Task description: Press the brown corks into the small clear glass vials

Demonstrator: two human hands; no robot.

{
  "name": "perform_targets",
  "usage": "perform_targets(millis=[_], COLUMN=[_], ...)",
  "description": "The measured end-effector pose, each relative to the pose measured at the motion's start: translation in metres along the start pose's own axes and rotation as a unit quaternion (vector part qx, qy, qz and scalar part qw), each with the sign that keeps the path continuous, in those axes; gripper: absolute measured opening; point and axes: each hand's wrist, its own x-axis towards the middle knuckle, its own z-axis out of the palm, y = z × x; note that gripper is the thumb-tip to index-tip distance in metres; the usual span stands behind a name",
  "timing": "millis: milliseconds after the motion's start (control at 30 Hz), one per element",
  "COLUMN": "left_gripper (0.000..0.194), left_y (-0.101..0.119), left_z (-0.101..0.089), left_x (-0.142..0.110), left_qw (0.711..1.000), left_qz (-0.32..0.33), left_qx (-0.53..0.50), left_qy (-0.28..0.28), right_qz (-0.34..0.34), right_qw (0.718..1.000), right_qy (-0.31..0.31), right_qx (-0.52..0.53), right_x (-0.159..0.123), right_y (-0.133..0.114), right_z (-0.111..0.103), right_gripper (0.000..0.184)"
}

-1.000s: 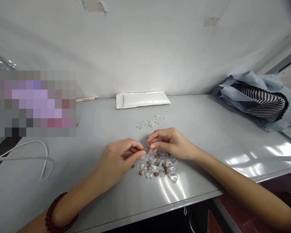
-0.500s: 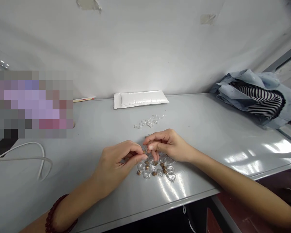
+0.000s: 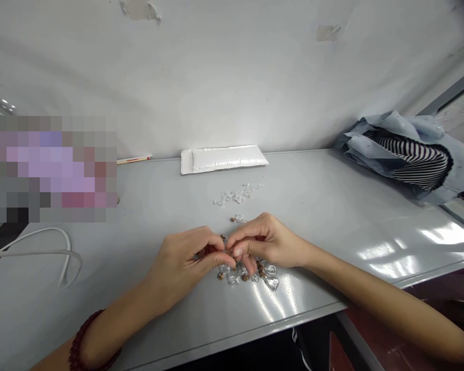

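Tiny glass bottles [image 3: 271,282] light, fragile, slippery; take by cork [image 3: 220,275]. Left hand [image 3: 181,263], right hand [image 3: 265,242] pinch narrow above pile; held thing hidden, cannot tell.

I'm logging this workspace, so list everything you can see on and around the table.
Table: one, pale grey, across the view.
Corked glass bottles: many, clear with brown corks, heaped under the hands.
Uncorked glass bottles: several, clear, in a loose strip behind the hands.
Padded envelope: one, white, at the table's back edge.
Pen: one, white and red, left of the envelope.
Cable: one, white, looped at left.
Fabric bundle: one, blue with black-and-white stripes, at right.
Wall: one, white, behind the table.
Bead bracelet: one, dark red, on the left wrist.
Left hand: one, fingertips at the heap.
Right hand: one, fingertips meeting the left's.
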Motion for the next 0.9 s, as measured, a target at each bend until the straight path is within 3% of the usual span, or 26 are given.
perform_targets(millis=[133, 267, 433, 533, 633, 733, 900], left_gripper=[0.023, 0.017, 0.019, 0.022, 0.021, 0.016, 0.015], left_y=[-0.008, -0.014, -0.016, -0.016, -0.015, -0.014, -0.009], left_z=[-0.015, -0.024, -0.02, -0.018, -0.019, -0.02, -0.019], left_x=[0.003, 0.001, 0.0, 0.0, 0.0, -0.001, 0.0], left_qw=[0.997, 0.983, 0.969, 0.964, 0.97, 0.981, 0.994], left_qz=[-0.006, -0.031, 0.026, 0.056, 0.06, 0.044, 0.019], left_qx=[0.005, 0.05, 0.124, 0.143, 0.125, 0.075, -0.003], left_qy=[-0.08, -0.175, -0.211, -0.217, -0.199, -0.172, -0.104], right_qz=[-0.055, -0.081, -0.081, -0.08, -0.077, -0.086, -0.128], right_qw=[0.991, 0.949, 0.935, 0.937, 0.938, 0.92, 0.858], right_qy=[0.052, 0.114, 0.09, 0.07, 0.09, 0.169, 0.29], right_qx=[-0.114, -0.284, -0.332, -0.334, -0.324, -0.342, -0.404], right_x=[0.001, 0.0, 0.0, 0.0, 0.0, 0.001, 0.008], right_y=[-0.003, -0.003, 0.0, 0.0, -0.001, -0.001, 0.011], right_z=[-0.006, -0.021, -0.035, -0.037, -0.04, -0.046, -0.06], right_gripper=[0.018, 0.019, 0.019, 0.02, 0.018, 0.017, 0.016])
